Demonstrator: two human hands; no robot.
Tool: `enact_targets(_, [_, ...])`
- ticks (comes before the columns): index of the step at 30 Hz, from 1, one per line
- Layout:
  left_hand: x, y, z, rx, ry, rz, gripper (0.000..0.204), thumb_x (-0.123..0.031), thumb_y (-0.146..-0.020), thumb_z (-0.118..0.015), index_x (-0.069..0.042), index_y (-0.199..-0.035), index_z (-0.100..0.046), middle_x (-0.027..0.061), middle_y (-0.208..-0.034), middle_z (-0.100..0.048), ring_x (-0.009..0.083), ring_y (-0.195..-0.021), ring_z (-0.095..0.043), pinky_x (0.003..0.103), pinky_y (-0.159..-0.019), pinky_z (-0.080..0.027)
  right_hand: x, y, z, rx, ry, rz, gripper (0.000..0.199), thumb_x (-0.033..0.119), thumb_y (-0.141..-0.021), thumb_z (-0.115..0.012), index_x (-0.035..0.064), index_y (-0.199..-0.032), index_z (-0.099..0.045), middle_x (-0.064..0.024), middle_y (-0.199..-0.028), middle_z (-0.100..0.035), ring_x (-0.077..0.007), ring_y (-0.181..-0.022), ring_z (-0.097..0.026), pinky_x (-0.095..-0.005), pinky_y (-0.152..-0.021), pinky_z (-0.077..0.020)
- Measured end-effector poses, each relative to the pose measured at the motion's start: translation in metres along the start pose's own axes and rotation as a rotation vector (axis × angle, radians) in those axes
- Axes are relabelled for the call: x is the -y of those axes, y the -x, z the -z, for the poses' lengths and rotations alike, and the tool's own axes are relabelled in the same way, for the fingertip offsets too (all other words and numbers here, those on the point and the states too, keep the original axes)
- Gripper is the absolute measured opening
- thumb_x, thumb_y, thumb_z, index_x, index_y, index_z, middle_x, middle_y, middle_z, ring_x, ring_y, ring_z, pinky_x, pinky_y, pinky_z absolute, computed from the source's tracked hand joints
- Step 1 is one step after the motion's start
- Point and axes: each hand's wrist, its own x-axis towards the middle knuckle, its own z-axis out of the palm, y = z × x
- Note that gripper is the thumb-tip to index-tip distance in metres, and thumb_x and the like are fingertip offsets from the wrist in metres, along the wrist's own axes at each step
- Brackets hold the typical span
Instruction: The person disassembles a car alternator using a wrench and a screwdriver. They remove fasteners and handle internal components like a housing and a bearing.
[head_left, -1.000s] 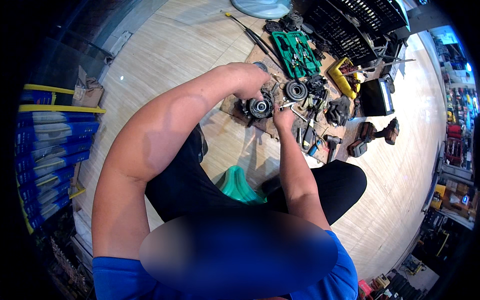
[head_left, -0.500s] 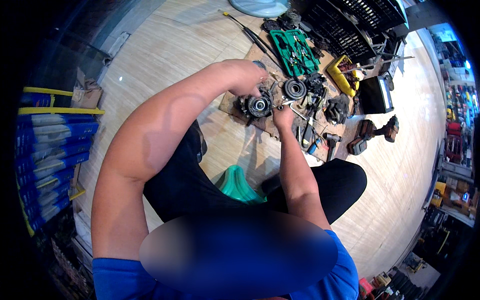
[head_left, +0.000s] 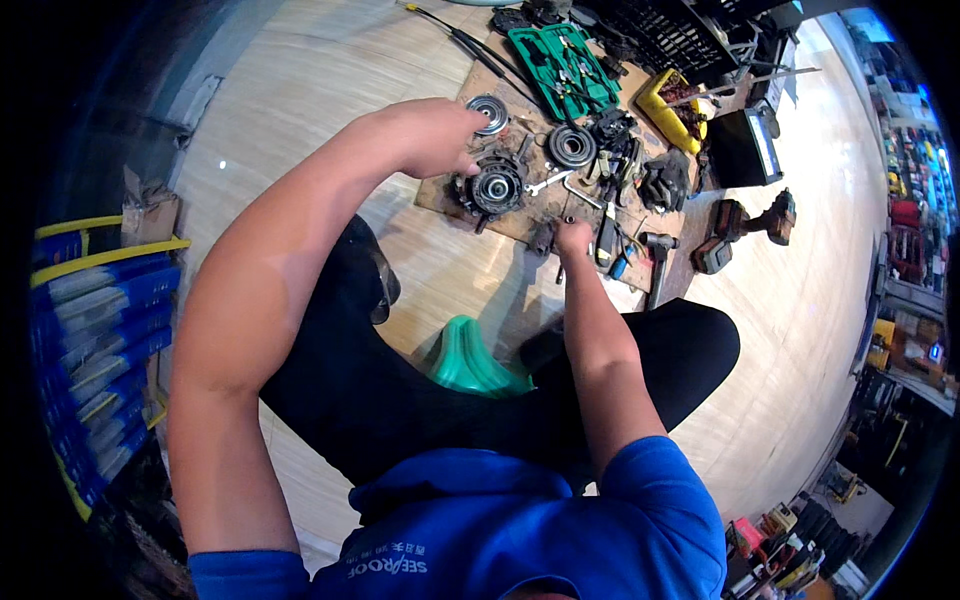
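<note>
My left hand (head_left: 432, 135) is curled into a loose fist just left of a round black pulley assembly (head_left: 495, 188) that lies on a brown board (head_left: 440, 190) on the floor; its thumb is close to the part's rim. My right hand (head_left: 573, 238) reaches down to the board's near edge among small tools, fingers curled and pointing away, so what they touch is hidden. A silver disc (head_left: 487, 112) lies beyond the left hand. A second black pulley (head_left: 571, 146) lies to the right, with a wrench (head_left: 548, 183) beside it.
I sit on a green stool (head_left: 470, 360). Behind the board are a green tool case (head_left: 560, 65), a yellow container (head_left: 672, 110), black gloves (head_left: 665, 182) and a black crate (head_left: 680, 35). A cordless drill (head_left: 750, 220) and a mallet (head_left: 657, 262) lie right. Blue stacked items (head_left: 90, 330) stand left.
My left hand has come off the black pulley assembly and moved left of it. The right hand stays at the board's near edge. The view has shifted slightly.
</note>
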Motion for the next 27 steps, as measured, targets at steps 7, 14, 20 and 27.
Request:
enact_targets(7, [-0.006, -0.005, 0.002, 0.044, 0.041, -0.003, 0.063, -0.028, -0.088, -0.07, -0.005, -0.142, -0.045, 0.0221, -0.129, -0.058, 0.0385, -0.121, -0.054, 0.044, -0.102, -0.044, -0.023, -0.004, -0.035, 0.074, 0.018, -0.119, 0.034, 0.033, -0.076, -0.076, 0.0042, -0.094, -0.074, -0.021, -0.094, -0.071, -0.0397, -0.093, -0.067, -0.0452, -0.084, -0.0526])
enact_targets(14, [0.003, -0.009, -0.006, 0.024, 0.09, -0.007, 0.063, -0.025, -0.087, -0.071, -0.004, -0.141, -0.045, 0.0229, -0.134, -0.055, 0.039, -0.124, -0.052, 0.043, -0.105, -0.042, -0.004, -0.02, -0.048, 0.017, -0.096, -0.22, 0.033, 0.034, -0.08, -0.072, 0.0048, -0.096, -0.074, -0.023, -0.098, -0.07, -0.0408, -0.097, -0.066, -0.0463, -0.086, -0.0523])
enact_targets(20, [0.009, -0.017, -0.012, 0.007, 0.068, -0.011, 0.063, -0.023, -0.086, -0.071, -0.004, -0.141, -0.046, 0.0232, -0.134, -0.055, 0.0396, -0.124, -0.052, 0.043, -0.105, -0.043, 0.004, -0.022, -0.049, -0.014, -0.103, -0.221, 0.029, 0.031, -0.081, -0.071, 0.0068, -0.097, -0.074, -0.0221, -0.097, -0.07, -0.0394, -0.097, -0.067, -0.045, -0.085, -0.0528])
enact_targets(27, [0.009, -0.024, -0.008, -0.005, 0.042, -0.057, 0.063, -0.024, -0.087, -0.071, -0.004, -0.141, -0.046, 0.0233, -0.133, -0.056, 0.0397, -0.124, -0.052, 0.044, -0.104, -0.043, 0.006, -0.018, -0.035, -0.076, -0.122, -0.272, 0.029, 0.025, -0.079, -0.067, 0.0009, -0.095, -0.073, -0.0249, -0.097, -0.07, -0.0403, -0.097, -0.067, -0.0453, -0.086, -0.0526])
